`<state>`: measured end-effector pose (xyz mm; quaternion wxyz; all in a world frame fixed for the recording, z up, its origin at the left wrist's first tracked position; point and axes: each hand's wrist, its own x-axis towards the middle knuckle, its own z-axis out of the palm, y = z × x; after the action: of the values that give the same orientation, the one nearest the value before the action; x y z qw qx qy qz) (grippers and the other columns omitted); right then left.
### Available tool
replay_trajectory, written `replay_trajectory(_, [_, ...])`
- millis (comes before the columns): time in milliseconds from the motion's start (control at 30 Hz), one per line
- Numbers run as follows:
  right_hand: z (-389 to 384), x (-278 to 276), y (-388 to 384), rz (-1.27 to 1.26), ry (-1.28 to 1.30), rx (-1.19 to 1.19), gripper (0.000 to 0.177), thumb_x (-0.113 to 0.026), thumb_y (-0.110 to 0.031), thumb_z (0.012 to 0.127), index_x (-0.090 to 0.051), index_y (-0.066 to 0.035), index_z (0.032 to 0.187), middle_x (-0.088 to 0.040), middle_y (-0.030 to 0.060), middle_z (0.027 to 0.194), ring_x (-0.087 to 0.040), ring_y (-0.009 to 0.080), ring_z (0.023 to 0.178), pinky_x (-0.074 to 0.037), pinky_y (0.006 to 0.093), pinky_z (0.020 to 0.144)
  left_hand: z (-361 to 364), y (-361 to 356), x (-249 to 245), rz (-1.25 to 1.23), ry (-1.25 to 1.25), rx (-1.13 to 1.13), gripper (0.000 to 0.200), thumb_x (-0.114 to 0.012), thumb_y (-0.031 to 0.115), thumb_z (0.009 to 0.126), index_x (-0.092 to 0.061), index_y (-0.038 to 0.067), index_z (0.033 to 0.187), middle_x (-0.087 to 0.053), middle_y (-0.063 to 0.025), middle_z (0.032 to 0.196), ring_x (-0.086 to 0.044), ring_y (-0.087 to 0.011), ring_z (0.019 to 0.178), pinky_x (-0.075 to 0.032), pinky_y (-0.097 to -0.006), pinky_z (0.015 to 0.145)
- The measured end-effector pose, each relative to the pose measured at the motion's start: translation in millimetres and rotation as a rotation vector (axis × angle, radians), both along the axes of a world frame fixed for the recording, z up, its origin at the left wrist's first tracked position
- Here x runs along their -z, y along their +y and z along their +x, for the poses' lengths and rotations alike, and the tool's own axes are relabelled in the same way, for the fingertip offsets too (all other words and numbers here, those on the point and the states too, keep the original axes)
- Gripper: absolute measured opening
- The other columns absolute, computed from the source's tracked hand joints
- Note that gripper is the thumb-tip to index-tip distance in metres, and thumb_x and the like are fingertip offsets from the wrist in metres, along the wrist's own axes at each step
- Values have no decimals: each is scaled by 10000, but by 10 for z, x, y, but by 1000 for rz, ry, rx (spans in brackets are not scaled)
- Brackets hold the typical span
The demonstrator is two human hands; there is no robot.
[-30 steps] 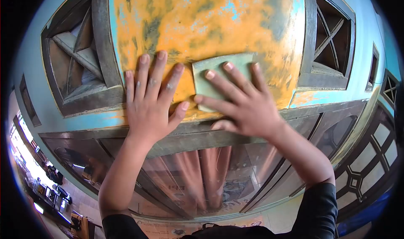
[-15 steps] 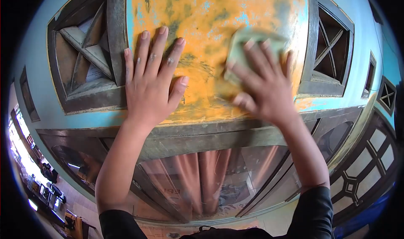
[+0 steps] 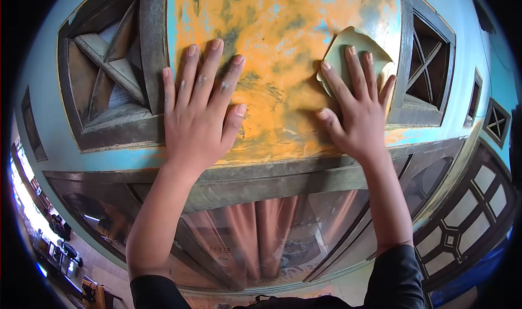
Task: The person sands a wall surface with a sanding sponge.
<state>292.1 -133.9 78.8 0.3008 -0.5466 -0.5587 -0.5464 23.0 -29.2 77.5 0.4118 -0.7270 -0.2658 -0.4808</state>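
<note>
A wall panel (image 3: pixel 272 102) in front of me is patched with orange, dark grey and flecks of light blue. My left hand (image 3: pixel 198 113) lies flat on its left part, fingers spread, holding nothing; pale smudges mark some knuckles. On the right part, my right hand (image 3: pixel 359 107) holds a pale green sheet of sandpaper (image 3: pixel 340 50) against the panel under its outstretched fingers. The sheet's edges are bent and stand partly off the surface. My right thumb is off to the side of the sheet.
Dark wooden vent frames with crossed slats flank the panel, one at left (image 3: pixel 106 69) and one at right (image 3: pixel 427 61). Below runs a wooden beam (image 3: pixel 277 181) above glass with brown curtains (image 3: pixel 272 233). A paned door (image 3: pixel 467 216) stands at lower right.
My right hand has moved right with the sandpaper, from nearer the panel's middle to beside the right vent frame. My left hand stays in place on the panel.
</note>
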Motion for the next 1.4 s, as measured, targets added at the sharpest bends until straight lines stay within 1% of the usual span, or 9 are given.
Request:
replay_trajectory(200, [-338,783,107,-271,-307,-71,751,-266,-814,929,-390,-418,1555,-282,51,1675,-217,324,1555,38,722,1177,-9,-20,-9,-6,13,-8,585,-394,434,1039,-391,217,1582,-270,-94,1677,-203,-366,1553,-96,-624,1221])
replay_trajectory(467, [380,-448,2,252,82,15,649,-515,-513,986,-387,-282,1580,-264,107,1677,-204,375,1551,-55,670,1208,6,-72,70,5,123,-57,685,-375,516,1036,-347,118,1592,-260,-163,1669,-204,-400,1546,-105,-619,1217])
replay_trajectory(633, [-457,-211,123,-122,-178,-264,670,-489,-592,974,-409,-283,1564,-282,100,1669,-217,360,1549,-106,648,1220,3,-67,25,56,95,303,666,-393,522,1032,-415,98,1546,-358,-177,1617,-303,-400,1508,-172,-586,1215])
replay_trajectory(767, [-380,-229,85,-282,-391,-256,645,-524,-474,976,-396,-246,1566,-268,37,1677,-229,270,1553,-165,564,1257,212,-109,30,182,319,492,648,-378,571,1035,-482,130,1498,-437,-177,1565,-379,-415,1463,-273,-557,1194])
replay_trajectory(933, [-33,-249,-16,-38,-540,-462,231,-657,-246,797,-756,-193,999,-695,2,1201,-597,214,1259,-453,475,1128,544,-220,-202,107,453,412,680,-366,656,1014,-463,213,1522,-345,-143,1630,-320,-376,1503,-273,-524,1213])
replay_trajectory(1067, [268,-285,-105,33,-441,-422,262,-718,-255,843,-722,-193,1097,-669,62,1271,-583,262,1290,-437,475,1107,610,-257,-554,54,433,185,670,-422,638,1000,-390,290,1572,-267,-86,1676,-225,-355,1545,-199,-524,1242])
replay_trajectory(1200, [323,-240,-62,161,-163,-530,388,-715,-283,844,-688,-162,1212,-636,104,1345,-552,331,1325,-347,512,1144,386,80,-1354,278,54,-48,701,-425,675,985,-418,274,1560,-302,-91,1660,-257,-331,1535,-170,-537,1247])
replay_trajectory(1267, [366,-227,-68,251,-85,-536,400,-687,-309,864,-678,-142,1228,-627,113,1356,-528,349,1343,-316,528,1152,369,192,-1578,375,-9,8,627,-480,557,1010,-424,256,1556,-317,-99,1654,-254,-355,1533,-170,-568,1238])
replay_trajectory(1400, [543,-211,91,423,108,-830,461,-593,-371,942,-624,-64,1285,-587,174,1384,-462,395,1386,-239,550,1176,849,-212,-937,219,238,80,632,-534,546,992,-426,281,1555,-319,-97,1654,-259,-359,1531,-173,-597,1227])
